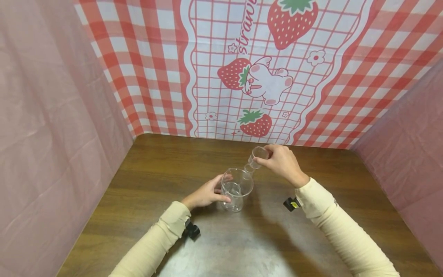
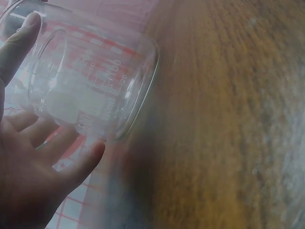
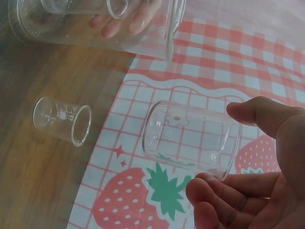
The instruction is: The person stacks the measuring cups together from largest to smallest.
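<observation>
My left hand (image 1: 205, 194) grips a large clear glass beaker (image 1: 247, 185) standing on the table, thumb on the near side and fingers behind. Inside it sits a smaller beaker (image 1: 232, 189); white scale marks show through the glass in the left wrist view. My right hand (image 1: 282, 161) pinches a small clear beaker (image 3: 190, 138) near its rim between thumb and fingers, raised beyond the large beaker to the right. A still smaller beaker (image 3: 59, 119) with white markings stands on the table below it, close to the large beaker's far right side.
The brown wood-grain table (image 1: 166, 157) ends at a red checked cloth (image 1: 166, 77) with strawberry prints at the back. Pink cloth (image 1: 52, 115) hangs on the left, and more pink cloth (image 1: 408, 127) on the right.
</observation>
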A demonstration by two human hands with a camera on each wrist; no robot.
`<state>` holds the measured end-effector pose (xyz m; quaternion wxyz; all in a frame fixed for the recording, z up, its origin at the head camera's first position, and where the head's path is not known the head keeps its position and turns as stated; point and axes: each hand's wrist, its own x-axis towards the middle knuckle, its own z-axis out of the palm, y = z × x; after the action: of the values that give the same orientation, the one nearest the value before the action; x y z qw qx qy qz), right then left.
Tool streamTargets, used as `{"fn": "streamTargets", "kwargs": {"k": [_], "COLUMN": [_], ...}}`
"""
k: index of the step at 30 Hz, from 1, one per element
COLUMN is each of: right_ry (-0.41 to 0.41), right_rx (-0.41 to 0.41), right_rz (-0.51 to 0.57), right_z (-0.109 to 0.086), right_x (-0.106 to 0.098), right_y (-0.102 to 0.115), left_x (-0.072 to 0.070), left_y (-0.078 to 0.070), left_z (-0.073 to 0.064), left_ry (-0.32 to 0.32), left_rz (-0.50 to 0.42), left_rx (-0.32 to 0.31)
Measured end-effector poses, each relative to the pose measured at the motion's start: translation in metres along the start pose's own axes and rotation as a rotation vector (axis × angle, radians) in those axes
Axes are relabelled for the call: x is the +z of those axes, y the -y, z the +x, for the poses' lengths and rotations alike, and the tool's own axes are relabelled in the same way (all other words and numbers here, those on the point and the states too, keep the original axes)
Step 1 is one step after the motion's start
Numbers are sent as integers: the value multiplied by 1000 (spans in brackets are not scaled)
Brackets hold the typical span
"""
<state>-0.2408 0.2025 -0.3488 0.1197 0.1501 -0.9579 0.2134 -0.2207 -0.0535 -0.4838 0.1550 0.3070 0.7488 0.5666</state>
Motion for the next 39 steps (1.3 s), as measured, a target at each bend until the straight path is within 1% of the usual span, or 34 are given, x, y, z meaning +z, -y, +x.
{"fn": "streamTargets", "kwargs": {"k": [11,20,25,39], "right_ry": [3,21,20,13], "right_rx": [-18,-27,-52,-86], "right_rz": [3,13,15,20], "right_z": [4,1,-1,-4], "right_x": [-1,-2,-3,-5], "right_y": [6,13,16,22], "left_x": [-3,0,0,1], "left_y": [-2,-2,-1,-1], "left_z": [1,-1,-2,-3], "left_ry": [-6,-12,-13,-11], "left_rz": [3,5,5,0], "left_rx": [3,-12,-7,-3]}}
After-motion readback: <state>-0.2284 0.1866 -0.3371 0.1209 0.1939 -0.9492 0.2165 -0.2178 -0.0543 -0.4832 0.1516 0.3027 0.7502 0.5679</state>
